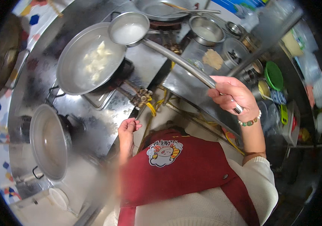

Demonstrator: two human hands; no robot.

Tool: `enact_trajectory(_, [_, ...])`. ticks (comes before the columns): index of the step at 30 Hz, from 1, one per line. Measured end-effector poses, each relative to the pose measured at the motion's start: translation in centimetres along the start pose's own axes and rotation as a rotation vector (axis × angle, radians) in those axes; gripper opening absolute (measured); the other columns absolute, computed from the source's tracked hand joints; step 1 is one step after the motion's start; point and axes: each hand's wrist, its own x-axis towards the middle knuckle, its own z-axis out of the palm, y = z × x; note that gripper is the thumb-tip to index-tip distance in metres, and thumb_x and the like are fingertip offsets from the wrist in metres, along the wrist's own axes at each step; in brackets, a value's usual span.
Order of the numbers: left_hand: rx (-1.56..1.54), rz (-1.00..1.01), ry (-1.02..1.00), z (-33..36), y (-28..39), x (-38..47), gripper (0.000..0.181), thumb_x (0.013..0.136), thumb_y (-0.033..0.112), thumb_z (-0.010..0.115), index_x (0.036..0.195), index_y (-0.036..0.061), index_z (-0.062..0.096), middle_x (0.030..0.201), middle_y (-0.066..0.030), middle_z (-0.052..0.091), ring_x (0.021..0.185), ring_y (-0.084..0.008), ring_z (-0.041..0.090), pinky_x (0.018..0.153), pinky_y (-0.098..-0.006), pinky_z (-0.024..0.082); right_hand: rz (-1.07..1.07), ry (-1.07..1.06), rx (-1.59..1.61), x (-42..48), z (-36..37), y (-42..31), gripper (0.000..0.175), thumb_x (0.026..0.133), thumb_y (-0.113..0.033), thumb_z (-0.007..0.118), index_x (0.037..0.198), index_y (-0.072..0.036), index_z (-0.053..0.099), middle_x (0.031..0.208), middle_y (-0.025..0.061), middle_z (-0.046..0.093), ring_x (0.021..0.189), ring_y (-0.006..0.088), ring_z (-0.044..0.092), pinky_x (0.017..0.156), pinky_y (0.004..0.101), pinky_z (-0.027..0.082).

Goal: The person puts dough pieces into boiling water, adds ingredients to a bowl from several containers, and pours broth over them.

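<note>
My right hand (pixel 230 94) grips the handle of a large steel ladle (pixel 175 55). The ladle's bowl (pixel 129 29) holds something whitish, perhaps cloudy liquid. It hangs over the upper right rim of a wide metal pan (pixel 67 62), where pale, irregular food pieces (pixel 96 60) lie in clear liquid. Near the edge of the steel stove counter (pixel 98 124), my left hand (pixel 128 125) has its fingers loosely curled, with nothing visible in them. Brass gas valves (pixel 142 97) with a yellow hose sit just beyond it.
A second pan (pixel 49 141) stands at left, and another pan (pixel 161 10) at the far burner. On the right-hand steel table are a steel bowl (pixel 206 31), a tan flat food piece (pixel 213 59) and a green basket (pixel 274 75). A blurred metal bar (pixel 265 42) crosses the upper right.
</note>
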Motion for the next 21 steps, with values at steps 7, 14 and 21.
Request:
enact_trajectory(7, [0.119, -0.083, -0.181, 4.6, -0.8, 1.3, 0.014, 0.088, 0.006, 0.045, 0.096, -0.0031, 0.053, 0.086, -0.0128, 0.061, 0.069, -0.0164, 0.060, 0.065, -0.0244, 0.046, -0.151, 0.335, -0.142, -7.9, -6.1, 2.8, 0.031, 0.086, -0.006, 0.048, 0.115, 0.003, 0.045, 0.074, 0.0028, 0.047, 0.052, 0.0007, 0.037, 0.037, 0.0110, 0.029])
enact_trajectory(14, [0.141, -0.123, -0.274, 7.3, -1.6, 1.4, 0.013, 0.089, 0.007, 0.045, 0.096, -0.0021, 0.053, 0.085, -0.0107, 0.060, 0.068, -0.0159, 0.060, 0.067, -0.0260, 0.047, -0.184, 0.564, -0.422, -9.4, -10.5, 5.1, 0.013, 0.086, -0.007, 0.047, 0.098, -0.003, 0.050, 0.067, -0.0038, 0.043, 0.050, 0.0008, 0.037, 0.039, 0.0150, 0.029])
enact_trajectory(21, [0.158, -0.142, -0.290, 8.1, -2.1, 1.0, 0.015, 0.090, 0.008, 0.044, 0.095, -0.0025, 0.053, 0.085, -0.0110, 0.061, 0.070, -0.0156, 0.059, 0.068, -0.0258, 0.047, -0.221, 0.715, -0.528, -9.6, -12.7, 5.4, 0.015, 0.083, -0.005, 0.048, 0.098, -0.003, 0.051, 0.064, -0.0039, 0.044, 0.047, 0.0021, 0.038, 0.038, 0.0173, 0.030])
